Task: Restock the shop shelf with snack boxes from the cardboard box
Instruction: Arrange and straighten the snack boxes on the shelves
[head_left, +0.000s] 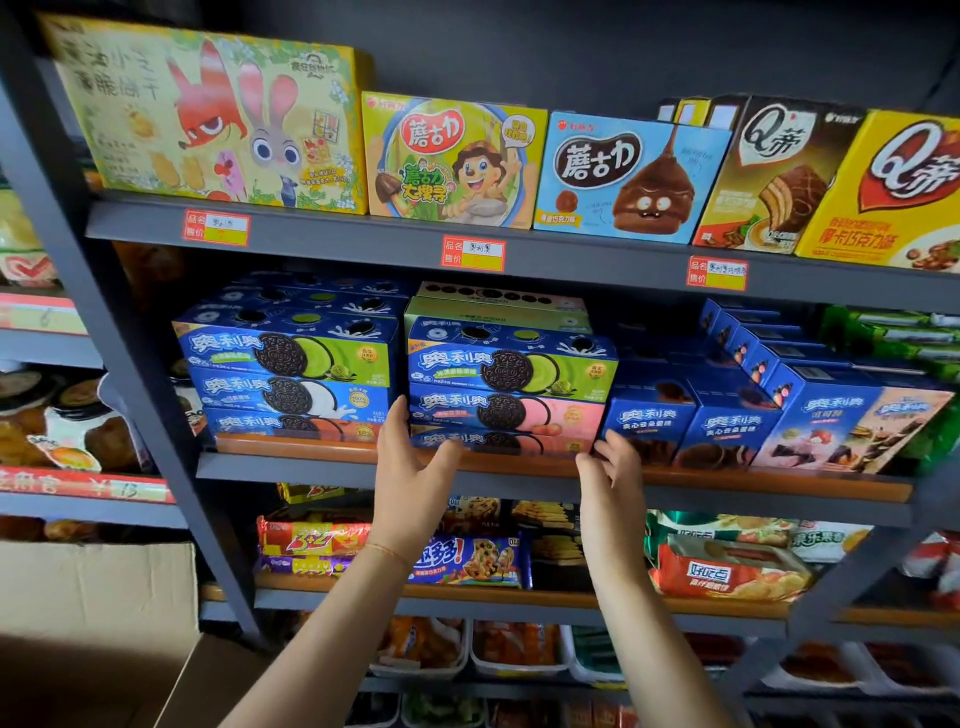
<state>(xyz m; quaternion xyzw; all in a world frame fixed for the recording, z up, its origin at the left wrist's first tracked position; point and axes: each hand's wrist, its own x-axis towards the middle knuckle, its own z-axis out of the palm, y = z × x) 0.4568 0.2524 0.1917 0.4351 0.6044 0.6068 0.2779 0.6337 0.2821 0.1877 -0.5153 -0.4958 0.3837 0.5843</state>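
Left hand (410, 467) and right hand (613, 470) flank the bottom pink box (501, 441).

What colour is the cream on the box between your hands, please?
Pink, on the bottom box of the middle stack, head view.

Both forearms bare, no sleeves. Thin gold bracelet (387, 552) on left wrist. Right wrist w/o jewellery visible.

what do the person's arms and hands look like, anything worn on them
Both forearms are bare, with no sleeves or gloves in view. The left hand has a thin gold-coloured bracelet around its wrist. The right hand and its wrist show nothing worn. No rings or watch can be made out.
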